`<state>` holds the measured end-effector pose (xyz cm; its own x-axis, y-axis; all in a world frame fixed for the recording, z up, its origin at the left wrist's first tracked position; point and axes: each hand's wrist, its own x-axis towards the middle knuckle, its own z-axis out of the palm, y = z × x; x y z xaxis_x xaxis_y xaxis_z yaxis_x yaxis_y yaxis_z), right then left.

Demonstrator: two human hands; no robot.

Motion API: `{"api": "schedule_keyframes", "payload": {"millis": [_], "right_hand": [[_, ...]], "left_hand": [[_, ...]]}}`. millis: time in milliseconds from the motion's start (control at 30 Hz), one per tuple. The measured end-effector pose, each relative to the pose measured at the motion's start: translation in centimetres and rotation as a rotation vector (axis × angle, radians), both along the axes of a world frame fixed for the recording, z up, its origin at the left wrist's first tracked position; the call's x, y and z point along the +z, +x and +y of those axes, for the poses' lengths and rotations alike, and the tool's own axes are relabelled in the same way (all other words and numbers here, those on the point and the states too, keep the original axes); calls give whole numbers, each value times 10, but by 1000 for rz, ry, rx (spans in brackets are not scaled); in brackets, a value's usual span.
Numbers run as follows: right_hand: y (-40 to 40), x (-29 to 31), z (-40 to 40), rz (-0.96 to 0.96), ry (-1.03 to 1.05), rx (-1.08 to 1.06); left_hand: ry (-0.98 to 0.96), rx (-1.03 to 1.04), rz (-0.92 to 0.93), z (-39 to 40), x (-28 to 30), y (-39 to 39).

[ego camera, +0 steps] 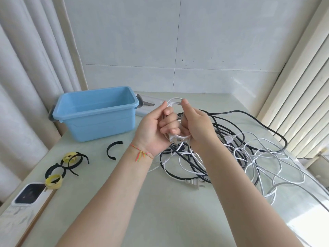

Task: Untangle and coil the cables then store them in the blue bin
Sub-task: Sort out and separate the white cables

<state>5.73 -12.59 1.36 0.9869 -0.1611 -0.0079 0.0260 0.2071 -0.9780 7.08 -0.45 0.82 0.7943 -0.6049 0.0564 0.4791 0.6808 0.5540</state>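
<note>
Both hands meet in the air above the pale green counter (160,202), just to the right of the open rectangular blue plastic bin (96,111); the left hand (156,127) has its fingers curled round a small coil of thin white cable (175,101), palm turned up, with a white plug end hanging out below the fingers; the right hand (197,125) pinches the same coil from the other side, thumb up at the top loop, fingers wrapped round the lower part; a red thread bracelet with bright loose ends (141,154) sits on the left wrist.

To the right of the bin, behind and below the hands, lies a loose tangle of black cables (229,129) and thin white cables (267,163) spread over the counter, the strands crossing one another; a white two-pin plug (195,183) lies at the near edge of that tangle; the held white cable trails down into the heap.

The bin stands at the back left of the counter, near the wall, with grey latches at both ends; nothing shows inside it; a flat white lid with a grey handle (147,104) lies just behind its right end.

In front of the bin an open black strap curved in a C (114,150) rests alone; further to the front left lie several black looped straps (71,164) and two yellow rolled straps (53,181), close together; beyond these, at the counter's left edge, a white-cased phone (29,194) lies face up.
</note>
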Motion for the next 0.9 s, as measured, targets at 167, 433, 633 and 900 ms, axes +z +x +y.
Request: {"api": "schedule_keyframes", "payload": {"millis": [167,433,633,900], "right_hand": [[6,-1,-11,172,212,111],[9,2,-20,101,387,197],[8,-7,-6,61,242,147],[7,-1,-28,-35,-219,34]], "left_hand": [[53,-41,-2,-1,0,1],[270,-76,-54,9,4,0],[-195,-141,104,11,-8,5],[91,-235,-102,19,-5,8]]}}
